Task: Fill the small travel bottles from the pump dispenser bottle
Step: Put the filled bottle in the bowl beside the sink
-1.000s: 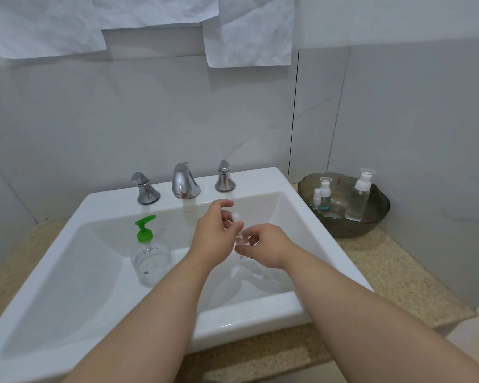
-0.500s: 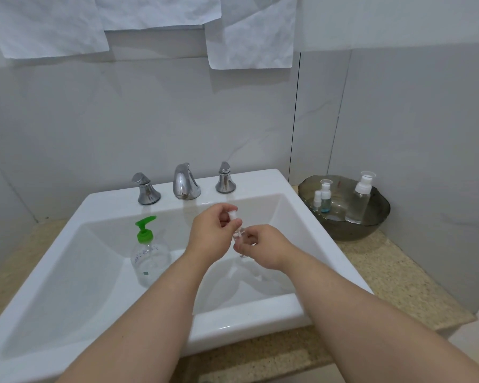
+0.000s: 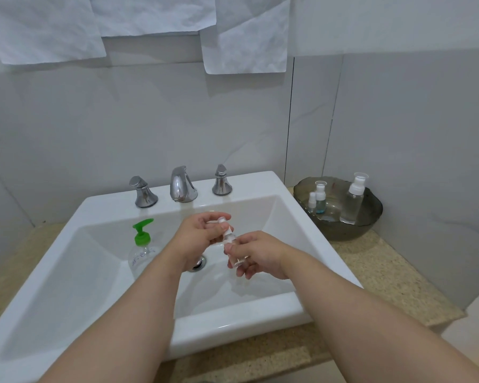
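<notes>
Travel bottle is clamped at its body by the right hand and pinched at its cap by the left hand, over the sink, presumably to catch spills. Pump dispenser bottle is stood in the sink's left part; spare bottles are kept right of the sink

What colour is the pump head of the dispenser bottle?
Bright green pump head, in the head view.

Home bathroom: white sink, chrome tap, tiled wall.
</notes>
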The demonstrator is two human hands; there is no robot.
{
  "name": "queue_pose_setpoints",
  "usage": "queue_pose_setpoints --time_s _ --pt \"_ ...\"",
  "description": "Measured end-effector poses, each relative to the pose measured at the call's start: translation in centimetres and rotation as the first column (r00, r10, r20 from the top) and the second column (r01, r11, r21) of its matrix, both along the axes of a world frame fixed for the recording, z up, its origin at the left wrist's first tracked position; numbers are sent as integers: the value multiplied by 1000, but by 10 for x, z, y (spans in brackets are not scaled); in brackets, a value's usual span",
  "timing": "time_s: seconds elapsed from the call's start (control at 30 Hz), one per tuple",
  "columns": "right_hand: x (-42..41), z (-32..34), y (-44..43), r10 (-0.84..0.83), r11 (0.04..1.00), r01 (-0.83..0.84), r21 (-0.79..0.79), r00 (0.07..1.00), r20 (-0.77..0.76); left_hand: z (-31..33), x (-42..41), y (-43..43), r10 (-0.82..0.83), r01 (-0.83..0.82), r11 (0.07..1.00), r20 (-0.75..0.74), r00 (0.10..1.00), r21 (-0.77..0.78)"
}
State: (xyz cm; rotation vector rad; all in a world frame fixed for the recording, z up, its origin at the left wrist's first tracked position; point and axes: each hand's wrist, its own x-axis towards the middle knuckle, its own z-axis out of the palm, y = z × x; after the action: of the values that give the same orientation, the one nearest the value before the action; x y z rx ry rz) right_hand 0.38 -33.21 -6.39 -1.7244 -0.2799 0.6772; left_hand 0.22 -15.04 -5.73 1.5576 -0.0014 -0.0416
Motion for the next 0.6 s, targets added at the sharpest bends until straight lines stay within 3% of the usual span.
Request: queue_pose_setpoints --time_s 0.13,0.27,0.37,0.5,0.6 --pt "-2 -1 2 -29 977 47 -208 996 87 -6 -5 -11 8 -14 978 27 1000 207" --pt "2 -4 1 -130 900 239 -366 946 298 -10 -1 -21 192 -226 913 130 973 341" --pt "3 2 -6 -146 859 317 -403 905 400 -15 2 -15 305 -321 850 107 946 419" --pt "4 20 -13 -256 867 421 -266 835 487 -21 3 -6 381 -350 789 46 924 505" --pt "12 48 -28 -445 788 608 -100 673 590 -23 4 -7 359 -323 783 38 932 532"
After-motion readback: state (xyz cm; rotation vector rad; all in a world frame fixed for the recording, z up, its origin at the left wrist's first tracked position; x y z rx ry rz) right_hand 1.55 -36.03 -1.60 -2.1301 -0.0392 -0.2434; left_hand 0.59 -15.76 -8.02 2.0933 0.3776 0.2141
